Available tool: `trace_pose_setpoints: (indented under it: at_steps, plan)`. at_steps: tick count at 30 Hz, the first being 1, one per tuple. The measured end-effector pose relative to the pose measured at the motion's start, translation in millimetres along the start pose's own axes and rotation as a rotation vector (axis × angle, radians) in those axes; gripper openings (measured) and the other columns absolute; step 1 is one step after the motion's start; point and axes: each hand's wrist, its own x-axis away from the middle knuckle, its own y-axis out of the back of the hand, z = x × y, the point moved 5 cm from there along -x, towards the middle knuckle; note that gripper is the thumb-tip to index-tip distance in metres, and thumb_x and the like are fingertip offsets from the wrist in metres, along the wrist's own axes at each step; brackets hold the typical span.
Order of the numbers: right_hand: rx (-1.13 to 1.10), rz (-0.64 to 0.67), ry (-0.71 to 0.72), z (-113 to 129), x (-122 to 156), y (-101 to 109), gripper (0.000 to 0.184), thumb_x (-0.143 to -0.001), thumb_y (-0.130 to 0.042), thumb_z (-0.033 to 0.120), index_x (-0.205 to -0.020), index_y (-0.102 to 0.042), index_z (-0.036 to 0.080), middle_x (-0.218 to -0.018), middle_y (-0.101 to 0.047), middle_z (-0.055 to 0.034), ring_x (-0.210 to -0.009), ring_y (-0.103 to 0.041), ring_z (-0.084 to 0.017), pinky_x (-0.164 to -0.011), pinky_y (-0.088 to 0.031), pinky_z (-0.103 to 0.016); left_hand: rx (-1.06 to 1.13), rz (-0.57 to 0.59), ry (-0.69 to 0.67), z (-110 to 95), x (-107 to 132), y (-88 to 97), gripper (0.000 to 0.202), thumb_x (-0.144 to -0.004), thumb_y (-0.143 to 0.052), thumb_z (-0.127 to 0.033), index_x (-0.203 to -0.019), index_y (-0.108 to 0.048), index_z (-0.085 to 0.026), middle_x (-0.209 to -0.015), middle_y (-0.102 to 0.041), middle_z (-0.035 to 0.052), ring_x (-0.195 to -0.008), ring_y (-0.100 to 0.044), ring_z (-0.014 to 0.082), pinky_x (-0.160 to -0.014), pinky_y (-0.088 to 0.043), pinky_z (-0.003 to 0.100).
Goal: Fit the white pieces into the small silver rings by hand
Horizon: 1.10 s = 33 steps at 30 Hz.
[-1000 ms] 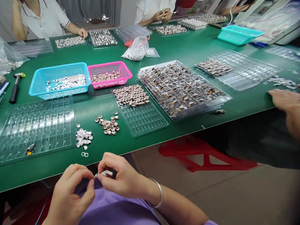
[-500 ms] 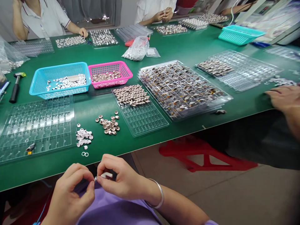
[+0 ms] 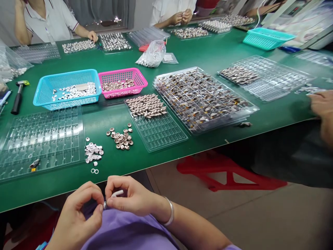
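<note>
My left hand (image 3: 78, 215) and my right hand (image 3: 130, 196) meet over my lap, just below the green table's front edge (image 3: 65, 194). The right hand's fingers pinch a small white curved part (image 3: 117, 193). Against that part's end, my left thumb and forefinger pinch a small metal ring (image 3: 105, 205). On the table just above my hands lie a heap of small white discs (image 3: 93, 152) and a heap of brownish caps (image 3: 121, 137).
Clear blister trays (image 3: 39, 139) (image 3: 156, 121) lie ahead, one partly filled. A blue basket (image 3: 66, 88) and a pink basket (image 3: 121, 82) hold small parts. A large filled tray (image 3: 203, 97) lies right. Co-workers' hands (image 3: 322, 104) (image 3: 92, 35) work nearby. A hammer (image 3: 17, 97) lies left.
My hands stayed together over my lap, shifting slightly lower and closer. The co-worker's hand at the right edge has drawn back to the right.
</note>
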Motion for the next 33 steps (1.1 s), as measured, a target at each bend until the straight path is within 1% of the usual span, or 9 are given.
trace_pose_setpoints:
  at_steps: [7, 10, 12, 15, 18, 23, 25, 30, 33]
  plan:
    - [-0.180, 0.030, -0.117, -17.5, -1.2, -3.1, 0.047, -0.073, -0.078, 0.056, -0.078, -0.057, 0.014, -0.075, -0.058, 0.0012, -0.063, -0.050, -0.007, -0.063, -0.041, -0.021, 0.197, 0.021, 0.092, 7.9, -2.7, -4.6, 0.015, -0.080, -0.061, -0.025, -0.066, -0.059, -0.021, -0.069, -0.059, 0.0024, -0.064, -0.056, 0.0162, -0.060, -0.046, 0.026]
    - [-0.216, 0.036, -0.129, -20.7, -2.3, -4.7, 0.049, -0.071, -0.079, 0.058, -0.078, -0.057, 0.014, -0.076, -0.059, 0.0003, -0.065, -0.052, -0.008, -0.066, -0.042, -0.023, 0.248, 0.018, 0.144, 10.3, -2.0, -5.7, 0.018, -0.079, -0.065, -0.030, -0.064, -0.059, -0.020, -0.068, -0.059, 0.0024, -0.065, -0.055, 0.0162, -0.059, -0.046, 0.025]
    - [-0.213, 0.041, -0.119, -19.6, -2.5, -5.4, 0.049, -0.072, -0.078, 0.058, -0.079, -0.056, 0.015, -0.077, -0.059, 0.0003, -0.065, -0.052, -0.008, -0.065, -0.042, -0.023, 0.237, 0.014, 0.133, 9.0, -1.0, -4.8, 0.018, -0.079, -0.064, -0.030, -0.065, -0.059, -0.021, -0.069, -0.059, 0.0019, -0.065, -0.056, 0.0157, -0.060, -0.046, 0.025]
    - [-0.146, 0.030, -0.075, -13.4, -2.1, -3.9, 0.046, -0.076, -0.076, 0.056, -0.079, -0.055, 0.015, -0.075, -0.055, 0.0018, -0.063, -0.048, -0.007, -0.061, -0.040, -0.022, 0.144, 0.006, 0.075, 3.6, 0.9, -1.6, 0.015, -0.082, -0.060, -0.027, -0.068, -0.060, -0.021, -0.070, -0.059, 0.0012, -0.065, -0.056, 0.0151, -0.060, -0.048, 0.024]
    - [-0.023, -0.018, 0.012, -3.1, -0.5, 0.4, 0.040, -0.081, -0.073, 0.051, -0.079, -0.055, 0.015, -0.074, -0.051, 0.0035, -0.059, -0.042, -0.006, -0.057, -0.037, -0.021, 0.024, 0.007, 0.032, -2.1, 3.1, 1.3, 0.011, -0.084, -0.058, -0.023, -0.074, -0.060, -0.022, -0.072, -0.060, 0.0003, -0.066, -0.058, 0.0146, -0.061, -0.048, 0.022]
    - [0.260, -0.100, 0.202, 15.2, 3.5, 3.6, 0.017, -0.085, -0.068, 0.028, -0.077, -0.058, 0.016, -0.077, -0.050, 0.0017, -0.064, -0.044, -0.009, -0.059, -0.038, -0.022, -0.093, 0.011, -0.022, -8.6, 5.0, 1.6, 0.011, -0.086, -0.055, -0.021, -0.076, -0.059, -0.023, -0.071, -0.060, -0.0018, -0.064, -0.058, 0.0129, -0.059, -0.047, 0.020]
    - [0.324, -0.106, 0.244, 18.9, 4.6, 2.2, 0.012, -0.084, -0.066, 0.023, -0.078, -0.058, 0.016, -0.076, -0.049, 0.0019, -0.064, -0.044, -0.009, -0.059, -0.038, -0.022, -0.124, -0.005, -0.035, -9.9, 4.9, 1.7, 0.013, -0.087, -0.055, -0.020, -0.075, -0.058, -0.023, -0.070, -0.059, -0.0026, -0.062, -0.057, 0.0119, -0.058, -0.047, 0.020]
    - [0.399, -0.110, 0.276, 21.6, 6.5, -0.4, 0.010, -0.085, -0.063, 0.021, -0.078, -0.057, 0.017, -0.074, -0.048, 0.0019, -0.064, -0.045, -0.010, -0.060, -0.039, -0.023, -0.143, 0.001, -0.072, -13.5, 3.2, 2.0, 0.014, -0.087, -0.055, -0.018, -0.075, -0.057, -0.023, -0.069, -0.058, -0.0029, -0.062, -0.057, 0.0113, -0.057, -0.046, 0.020]
    - [0.415, -0.107, 0.269, 20.9, 7.3, -0.6, 0.012, -0.087, -0.062, 0.023, -0.078, -0.056, 0.018, -0.074, -0.048, 0.0017, -0.065, -0.045, -0.011, -0.061, -0.039, -0.023, -0.129, 0.020, -0.066, -14.0, 1.9, 2.2, 0.014, -0.087, -0.054, -0.019, -0.074, -0.057, -0.023, -0.069, -0.058, -0.0026, -0.062, -0.056, 0.0116, -0.057, -0.046, 0.020]
